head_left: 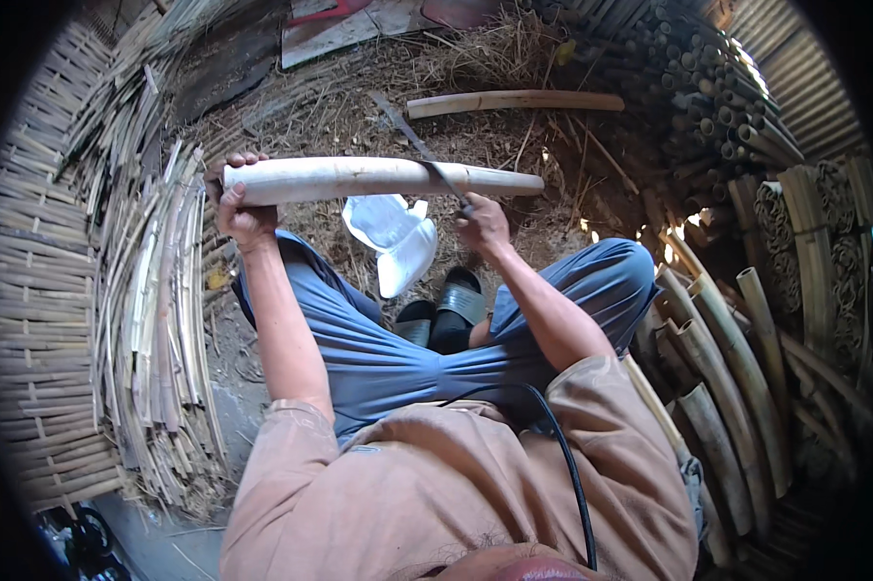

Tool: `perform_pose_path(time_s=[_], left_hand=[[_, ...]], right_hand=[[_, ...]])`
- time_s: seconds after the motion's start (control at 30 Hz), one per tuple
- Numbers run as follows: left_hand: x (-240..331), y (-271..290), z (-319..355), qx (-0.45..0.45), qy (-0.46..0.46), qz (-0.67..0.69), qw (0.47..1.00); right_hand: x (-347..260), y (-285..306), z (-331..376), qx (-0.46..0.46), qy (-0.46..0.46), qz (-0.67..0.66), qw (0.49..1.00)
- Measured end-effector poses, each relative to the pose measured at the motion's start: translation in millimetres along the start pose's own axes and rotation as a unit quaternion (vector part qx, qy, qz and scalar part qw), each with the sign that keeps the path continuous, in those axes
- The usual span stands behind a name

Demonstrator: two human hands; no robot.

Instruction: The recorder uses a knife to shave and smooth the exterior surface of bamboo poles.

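Straw-strewn ground behind — pale, smooth, peeled bamboo pole point(378, 178), held level.

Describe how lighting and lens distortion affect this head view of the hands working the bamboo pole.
Head view: sun glare whitens the stacked bamboo ends at upper right; black fisheye corners; woven mat bends along the left rim; pale pole held in the left hand stays sharp and evenly lit.

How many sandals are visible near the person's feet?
2. One dark sandal is just below the white plastic container; the other sandal lies beside it to the left, partly covered by the blue trouser leg.
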State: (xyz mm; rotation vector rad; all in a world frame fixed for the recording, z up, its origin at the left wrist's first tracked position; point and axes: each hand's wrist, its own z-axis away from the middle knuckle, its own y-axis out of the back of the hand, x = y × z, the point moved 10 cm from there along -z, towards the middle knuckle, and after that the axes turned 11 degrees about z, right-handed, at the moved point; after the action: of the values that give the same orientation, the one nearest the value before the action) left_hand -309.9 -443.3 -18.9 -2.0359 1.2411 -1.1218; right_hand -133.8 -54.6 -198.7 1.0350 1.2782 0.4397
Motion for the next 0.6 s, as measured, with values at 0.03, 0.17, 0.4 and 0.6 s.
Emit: perform_pose_path(time_s=[0.03, 0.17, 0.4, 0.6], left_hand=[[1, -3, -1, -0.011, 0.004, 0.016, 1.000], [-4, -12, -3, -0.043, 0.018, 0.017, 0.999], [-4, -10, 0, -0.040, 0.021, 0.013, 0.999], [-4, -12, -2, -0.047, 0.028, 0.026, 0.998]], right_hand=[[19, 2, 3, 0.009, -0.082, -0.017, 0.996], [44, 8, 2, 0.038, -0.150, 0.066, 0.986], [15, 8, -7, 0.062, 0.013, 0.065, 0.996], [17, 18, -11, 0.034, -0.081, 0.050, 0.995]])
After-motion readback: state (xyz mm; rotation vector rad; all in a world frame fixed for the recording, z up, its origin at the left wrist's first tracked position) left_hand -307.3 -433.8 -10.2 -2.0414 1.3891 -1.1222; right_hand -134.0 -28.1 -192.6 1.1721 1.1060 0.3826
